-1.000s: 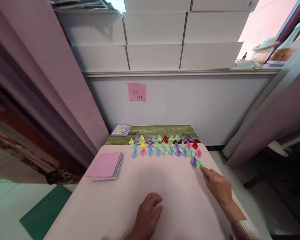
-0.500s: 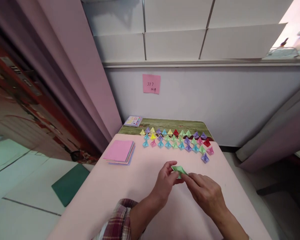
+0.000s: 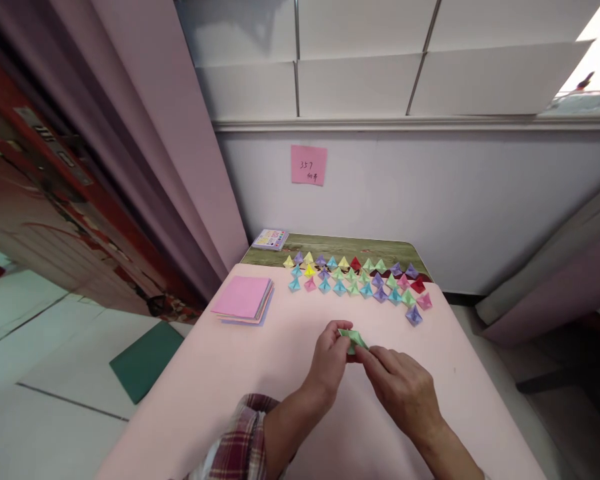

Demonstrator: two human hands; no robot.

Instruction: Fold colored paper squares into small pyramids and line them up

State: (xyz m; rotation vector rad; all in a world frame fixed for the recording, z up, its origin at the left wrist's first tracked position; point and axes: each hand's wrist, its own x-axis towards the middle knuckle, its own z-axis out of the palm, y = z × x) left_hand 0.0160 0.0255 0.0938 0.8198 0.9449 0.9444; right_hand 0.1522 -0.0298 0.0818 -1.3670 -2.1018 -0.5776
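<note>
Between my two hands is a small piece of folded green origami paper (image 3: 354, 337), held above the pink tabletop (image 3: 220, 387). My left hand (image 3: 330, 357) pinches its left side, with the thumb in front and fingers behind. On the right edge, the thumb and forefinger of my right hand (image 3: 403, 383) close on the paper. My fingers hide part of its lower edge. Beyond my hands, folded paper boats (image 3: 353, 288) in blue, green, purple, pink, yellow and red stand in rows; a purple one (image 3: 414, 315) sits nearest at the right.
A stack of coloured paper squares (image 3: 243, 297) lies at the table's left. A small printed packet (image 3: 271, 239) rests at the back left corner. The wall behind bears a pink note (image 3: 309, 165). A green board (image 3: 147, 361) lies on the floor at left.
The view has shifted slightly, so the table things sit a little further right. My hands and the green paper have moved slightly left, both still gripping it.
</note>
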